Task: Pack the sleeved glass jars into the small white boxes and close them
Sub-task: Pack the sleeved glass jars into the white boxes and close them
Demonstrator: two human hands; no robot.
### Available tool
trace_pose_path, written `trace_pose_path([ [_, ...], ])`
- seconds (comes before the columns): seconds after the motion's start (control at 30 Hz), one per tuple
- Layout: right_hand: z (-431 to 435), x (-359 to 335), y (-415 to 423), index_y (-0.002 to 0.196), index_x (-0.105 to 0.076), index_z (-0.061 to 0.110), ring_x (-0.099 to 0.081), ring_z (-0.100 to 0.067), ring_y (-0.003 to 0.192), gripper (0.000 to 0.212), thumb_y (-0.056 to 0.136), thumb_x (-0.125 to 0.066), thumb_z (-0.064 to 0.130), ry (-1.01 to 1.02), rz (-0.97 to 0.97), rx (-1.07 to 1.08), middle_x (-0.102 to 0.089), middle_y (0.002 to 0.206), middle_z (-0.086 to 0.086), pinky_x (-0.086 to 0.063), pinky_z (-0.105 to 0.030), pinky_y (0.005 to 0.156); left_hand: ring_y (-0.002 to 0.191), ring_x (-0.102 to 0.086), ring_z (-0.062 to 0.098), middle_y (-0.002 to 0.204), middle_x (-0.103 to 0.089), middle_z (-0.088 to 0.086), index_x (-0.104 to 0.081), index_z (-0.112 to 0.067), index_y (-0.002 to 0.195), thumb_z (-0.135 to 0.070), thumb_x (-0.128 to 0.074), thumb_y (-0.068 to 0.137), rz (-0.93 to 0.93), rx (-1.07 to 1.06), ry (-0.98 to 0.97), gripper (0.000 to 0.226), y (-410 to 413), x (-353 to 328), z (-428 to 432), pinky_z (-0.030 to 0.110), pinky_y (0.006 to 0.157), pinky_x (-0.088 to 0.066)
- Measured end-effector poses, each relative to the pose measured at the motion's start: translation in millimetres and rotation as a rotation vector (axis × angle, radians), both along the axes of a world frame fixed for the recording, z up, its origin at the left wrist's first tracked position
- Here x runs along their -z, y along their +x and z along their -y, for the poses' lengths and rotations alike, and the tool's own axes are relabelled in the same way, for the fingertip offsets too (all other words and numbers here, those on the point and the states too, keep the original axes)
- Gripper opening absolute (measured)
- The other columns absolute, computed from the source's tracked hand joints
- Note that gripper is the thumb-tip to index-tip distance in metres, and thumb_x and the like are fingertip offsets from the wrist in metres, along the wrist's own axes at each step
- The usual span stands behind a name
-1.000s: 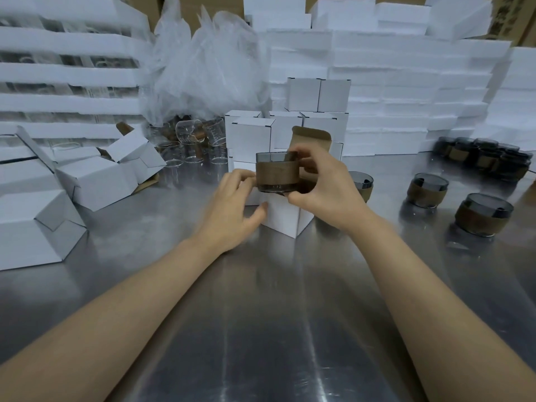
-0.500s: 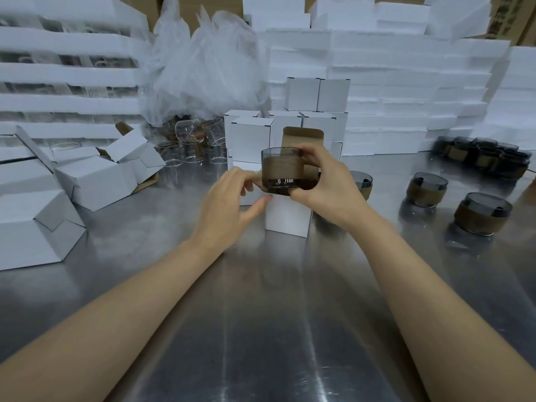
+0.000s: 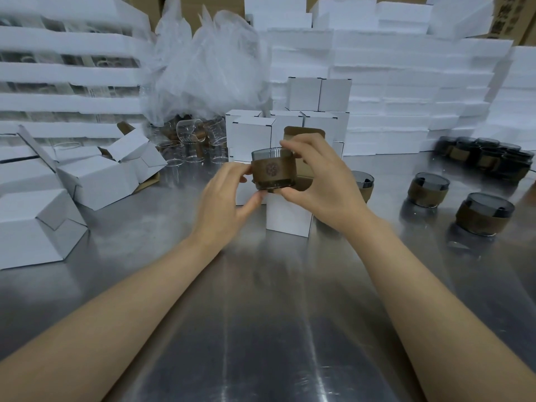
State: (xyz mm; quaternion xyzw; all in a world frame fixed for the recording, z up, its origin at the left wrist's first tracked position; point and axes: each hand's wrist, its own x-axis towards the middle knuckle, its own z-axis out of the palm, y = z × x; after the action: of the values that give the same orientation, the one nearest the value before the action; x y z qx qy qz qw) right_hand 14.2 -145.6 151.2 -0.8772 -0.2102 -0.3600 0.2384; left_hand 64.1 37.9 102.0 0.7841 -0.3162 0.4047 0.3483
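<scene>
Left of centre, your left hand (image 3: 229, 198) pinches the left side of the sleeved jar (image 3: 274, 172) between fingertips and thumb. The jar is upright at frame centre, just above the open white box (image 3: 290, 217). Your right hand (image 3: 322, 184) grips its right side, forefinger on the rim, thumb under the base.

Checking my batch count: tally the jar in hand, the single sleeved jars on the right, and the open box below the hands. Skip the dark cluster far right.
Held jar, gripped by left hand and right hand: 1
Single sleeved jars on the table: 3
Open white box below the held jar: 1
Total: 5
</scene>
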Motion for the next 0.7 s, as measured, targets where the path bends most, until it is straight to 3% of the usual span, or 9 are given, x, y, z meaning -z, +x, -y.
trace_pose_path([
  [0.27, 0, 0, 1, 0.131, -0.053, 0.019, -0.051, -0.011, 0.114, 0.063, 0.074, -0.078, 0.026, 0.016, 0.01, -0.017, -0.048, 0.13, 0.005, -0.052, -0.043, 0.086, 0.09, -0.054, 0.012, 0.109, -0.059, 0.004, -0.059, -0.006, 0.117, -0.017, -0.07, 0.085, -0.005, -0.001, 0.007, 0.035, -1, 0, -1, 0.018, 0.073, -0.038],
  [0.43, 6, -1, 2, 0.122, -0.051, 0.024, -0.046, 0.0, 0.1, 0.062, 0.069, -0.08, 0.037, 0.062, 0.007, 0.047, -0.046, 0.121, 0.012, -0.054, -0.038, 0.076, 0.122, -0.05, 0.02, 0.141, -0.047, 0.004, -0.052, -0.007, 0.134, -0.024, -0.063, 0.092, -0.066, 0.029, 0.168, 0.047, 3, 3, 0, 0.032, 0.1, -0.042],
  [0.5, 10, 0, 3, 0.118, -0.049, 0.025, -0.046, -0.002, 0.095, 0.062, 0.066, -0.081, 0.041, 0.067, 0.004, 0.092, -0.047, 0.116, 0.013, -0.052, -0.037, 0.073, 0.128, -0.047, 0.022, 0.147, -0.041, 0.006, -0.052, -0.005, 0.134, -0.016, -0.059, 0.092, -0.081, 0.066, 0.231, 0.043, 3, 5, 1, 0.039, 0.104, -0.04],
  [0.6, 15, 1, 5, 0.113, -0.047, 0.029, -0.045, 0.002, 0.089, 0.063, 0.064, -0.081, 0.048, 0.091, -0.002, 0.138, -0.048, 0.108, 0.019, -0.044, -0.024, 0.065, 0.129, -0.047, 0.024, 0.142, -0.046, 0.011, -0.058, 0.0, 0.125, 0.004, -0.055, 0.085, -0.068, 0.109, 0.252, 0.04, 5, 7, 2, 0.041, 0.104, -0.042],
  [0.7, 18, 0, 7, 0.113, -0.04, 0.037, -0.049, -0.002, 0.082, 0.065, 0.063, -0.079, 0.055, 0.104, -0.065, 0.172, -0.05, 0.1, 0.023, -0.031, -0.012, 0.061, 0.119, -0.055, 0.026, 0.128, -0.058, 0.014, -0.063, 0.004, 0.114, 0.01, -0.056, 0.086, -0.027, 0.134, 0.227, 0.03, 4, 7, 4, 0.04, 0.101, -0.045],
])
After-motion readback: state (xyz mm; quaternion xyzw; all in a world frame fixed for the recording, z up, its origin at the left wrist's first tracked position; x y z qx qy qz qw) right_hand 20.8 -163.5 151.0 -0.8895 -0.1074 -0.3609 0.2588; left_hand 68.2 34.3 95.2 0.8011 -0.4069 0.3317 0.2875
